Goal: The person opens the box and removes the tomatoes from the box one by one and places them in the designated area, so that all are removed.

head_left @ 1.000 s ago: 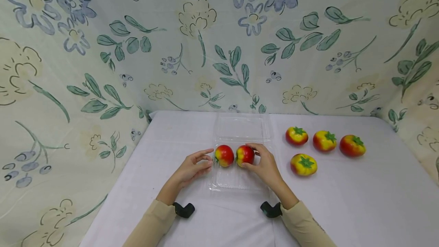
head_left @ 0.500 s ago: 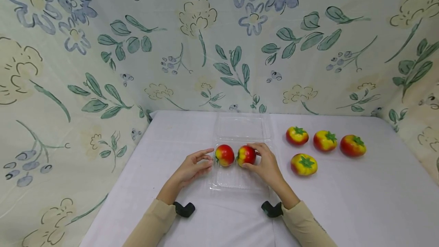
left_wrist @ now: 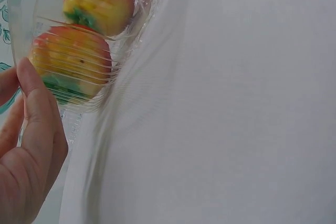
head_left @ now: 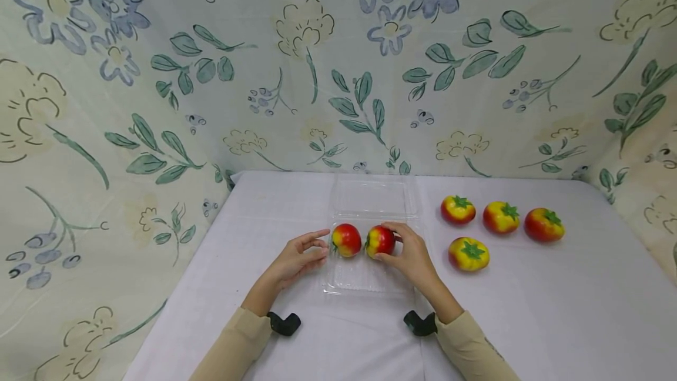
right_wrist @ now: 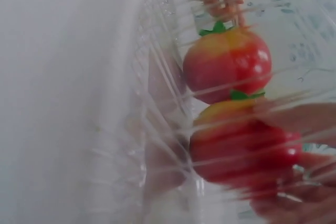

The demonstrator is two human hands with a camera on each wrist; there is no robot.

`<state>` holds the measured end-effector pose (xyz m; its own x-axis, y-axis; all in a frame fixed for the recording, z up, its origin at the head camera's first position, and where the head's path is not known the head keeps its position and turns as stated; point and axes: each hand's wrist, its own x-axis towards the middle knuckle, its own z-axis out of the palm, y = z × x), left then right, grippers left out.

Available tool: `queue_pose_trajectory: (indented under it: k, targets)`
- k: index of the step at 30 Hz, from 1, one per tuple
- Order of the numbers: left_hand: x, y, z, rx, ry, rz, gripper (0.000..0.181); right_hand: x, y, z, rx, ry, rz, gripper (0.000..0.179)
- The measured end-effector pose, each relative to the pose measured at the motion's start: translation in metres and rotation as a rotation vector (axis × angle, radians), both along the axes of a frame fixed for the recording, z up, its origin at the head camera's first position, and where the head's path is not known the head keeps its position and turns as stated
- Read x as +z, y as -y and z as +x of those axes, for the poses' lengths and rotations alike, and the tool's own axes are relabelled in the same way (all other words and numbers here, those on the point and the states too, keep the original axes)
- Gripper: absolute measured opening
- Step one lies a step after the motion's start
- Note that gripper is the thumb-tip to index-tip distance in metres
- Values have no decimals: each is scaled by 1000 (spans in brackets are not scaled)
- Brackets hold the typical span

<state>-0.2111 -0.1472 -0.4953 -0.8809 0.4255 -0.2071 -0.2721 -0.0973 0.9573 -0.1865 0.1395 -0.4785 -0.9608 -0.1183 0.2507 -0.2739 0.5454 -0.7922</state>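
An open clear plastic clamshell box (head_left: 365, 278) lies on the white cloth with two red-and-yellow persimmons inside, side by side. My right hand (head_left: 414, 256) holds the right persimmon (head_left: 379, 240) between thumb and fingers; its green leafy top faces left. The left persimmon (head_left: 346, 239) rests free in the box, also tipped on its side. My left hand (head_left: 298, 260) is at the box's left side, fingers loosely bent, and in the left wrist view a fingertip (left_wrist: 27, 72) touches the clear wall. Ribbed plastic blurs the fruit in the right wrist view.
The box's clear lid (head_left: 373, 196) lies folded back behind it. Several more persimmons stand on the cloth to the right, the nearest persimmon (head_left: 469, 253) in front of a row of others. A floral curtain (head_left: 338, 63) hangs behind the table (head_left: 254, 210).
My right hand and the persimmon in it have shifted very slightly to the right. The left hand has kept its place.
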Motion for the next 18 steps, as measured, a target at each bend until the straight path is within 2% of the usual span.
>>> queue_pose_trajectory:
  k: [18]
  targets:
    - [-3, 2, -1, -4, -10, -18, 55, 8, -3, 5, -13, 36, -69, 64]
